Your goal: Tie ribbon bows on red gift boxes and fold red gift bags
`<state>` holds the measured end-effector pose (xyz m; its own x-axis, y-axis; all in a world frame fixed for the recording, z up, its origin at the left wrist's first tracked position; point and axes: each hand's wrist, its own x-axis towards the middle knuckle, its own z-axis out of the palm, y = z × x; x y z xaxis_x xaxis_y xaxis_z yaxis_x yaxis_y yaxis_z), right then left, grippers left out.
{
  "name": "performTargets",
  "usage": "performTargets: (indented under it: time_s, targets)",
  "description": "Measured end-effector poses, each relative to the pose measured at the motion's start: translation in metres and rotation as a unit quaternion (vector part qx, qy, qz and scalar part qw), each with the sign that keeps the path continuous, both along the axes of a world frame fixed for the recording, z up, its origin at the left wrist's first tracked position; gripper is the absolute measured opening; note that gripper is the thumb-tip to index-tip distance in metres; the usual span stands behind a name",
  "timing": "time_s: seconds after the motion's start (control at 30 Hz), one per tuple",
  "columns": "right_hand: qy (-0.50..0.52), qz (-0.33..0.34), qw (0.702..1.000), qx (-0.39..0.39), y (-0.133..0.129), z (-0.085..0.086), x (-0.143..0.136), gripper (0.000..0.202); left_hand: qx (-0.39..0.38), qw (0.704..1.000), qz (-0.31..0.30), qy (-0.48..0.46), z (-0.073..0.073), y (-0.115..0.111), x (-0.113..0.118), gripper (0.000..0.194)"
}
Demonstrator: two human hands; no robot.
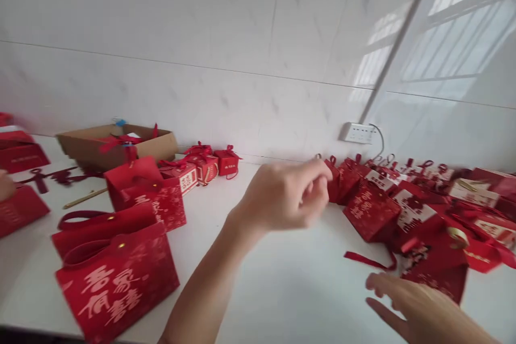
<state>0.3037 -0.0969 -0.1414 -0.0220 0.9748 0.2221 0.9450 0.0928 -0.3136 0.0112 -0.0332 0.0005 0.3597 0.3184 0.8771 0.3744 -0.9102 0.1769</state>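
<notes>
My left hand [288, 196] hangs over the middle of the white table, its fingers curled in and nothing visible in them. Lower right, my right hand [415, 301] has its fingers apart, close to a red gift bag [437, 271] at the near side of a crowded pile. A dark red ribbon [368, 260] lies on the table just above that hand. Left of my left forearm stand red gift bags with strap handles; the front red bag [121, 285] carries pale Chinese lettering.
Several small red boxes [205, 166] sit near the wall beside an open cardboard box [157, 145]. A gold stick [84, 199] lies on the table [266, 290]. Another person's hand [5, 185] shows at the left edge by red boxes. A power strip [358, 133] is on the wall.
</notes>
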Motion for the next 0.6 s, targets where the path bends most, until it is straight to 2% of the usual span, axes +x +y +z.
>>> performTargets:
  time_s: [0.03, 0.1, 0.13, 0.17, 0.2, 0.27, 0.33, 0.43, 0.5, 0.6]
  targets:
    - [-0.004, 0.082, 0.994, -0.077, 0.014, 0.003, -0.026, 0.016, -0.063, 0.997, 0.041, -0.011, -0.001, 0.015, -0.008, 0.014]
    - [0.031, 0.161, 0.977, -0.14, 0.042, 0.009, -0.071, 0.024, -0.169, 0.974, 0.147, -0.046, -0.008, 0.051, -0.023, 0.016]
    - [0.07, 0.188, 0.969, -0.147, 0.057, 0.01, -0.089, 0.027, -0.217, 0.951, 0.211, -0.057, -0.015, 0.069, -0.031, 0.019]
    - [0.116, 0.196, 0.963, -0.144, 0.071, 0.009, -0.104, 0.029, -0.261, 0.92, 0.287, -0.06, -0.024, 0.086, -0.038, 0.019]
    - [0.169, 0.194, 0.956, -0.139, 0.085, 0.006, -0.116, 0.031, -0.277, 0.898, 0.335, -0.07, -0.034, 0.103, -0.045, 0.021]
    - [0.271, 0.167, 0.941, -0.116, 0.108, -0.007, -0.134, 0.035, -0.295, 0.86, 0.407, -0.092, -0.058, 0.129, -0.057, 0.029]
    - [0.324, 0.14, 0.931, -0.098, 0.122, -0.024, -0.145, 0.037, -0.315, 0.812, 0.475, -0.123, -0.082, 0.147, -0.069, 0.043]
    - [0.32, 0.119, 0.936, -0.087, 0.128, -0.045, -0.149, 0.037, -0.339, 0.765, 0.529, -0.144, -0.111, 0.162, -0.086, 0.06]
    - [0.324, 0.113, 0.935, -0.092, 0.127, -0.05, -0.148, 0.037, -0.351, 0.753, 0.539, -0.139, -0.123, 0.168, -0.096, 0.063]
    - [0.337, 0.109, 0.928, -0.111, 0.124, -0.049, -0.144, 0.037, -0.366, 0.747, 0.541, -0.122, -0.133, 0.175, -0.105, 0.066]
